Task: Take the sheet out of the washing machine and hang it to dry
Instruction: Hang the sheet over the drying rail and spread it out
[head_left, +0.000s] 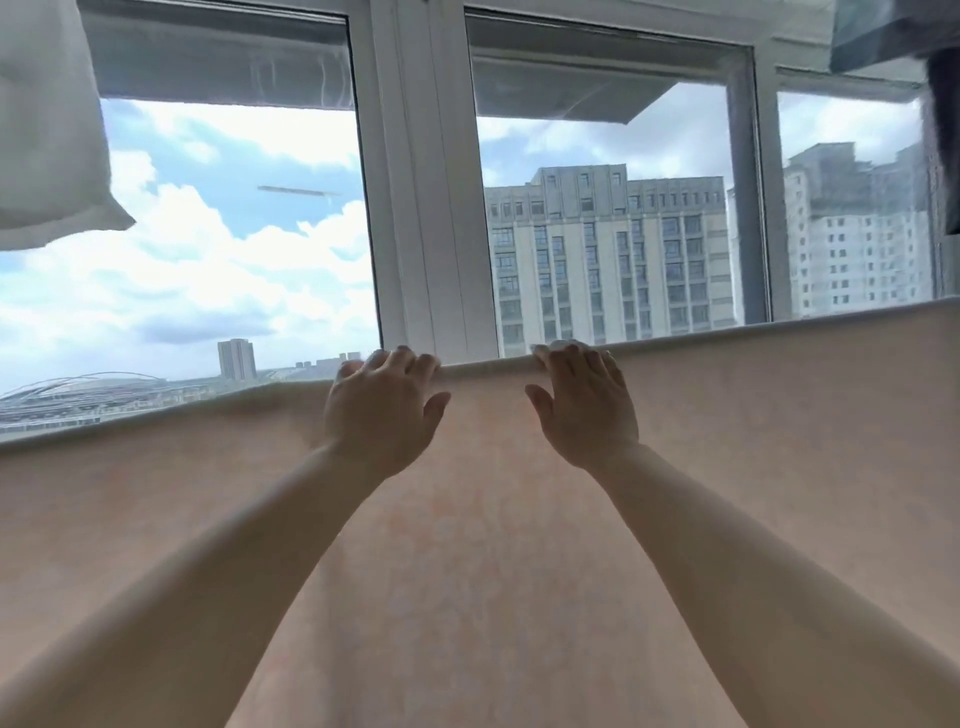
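While the sheet (519, 545) hangs draped over a high line or rail (hidden under the fold), it fills the near and lower view w/ its top fold running left to right in front of the window (426, 182). You've got soft, limp cloth here, prob. damp and so heavier than it looks; it'll sag and slide toward whichever side carries more weight. Best hold is along the top fold, hands apart, so you can tug it flat w/o bunching.

Your left hand (382, 410) and right hand (584, 402) are both raised, arms stretched up and fwd, palms flat on the sheet's near face, set close together near mid-fold. Fingertips reach the fold; whether they hook over to the far side I can't tell. Thumbs are splayed inward toward each other. Neither hand looks clenched: fingers lie fairly straight, pressing or smoothing, not pinching.

Top left hangs a white cloth (52, 130); top right, a dark item (893, 31), partly cut off.
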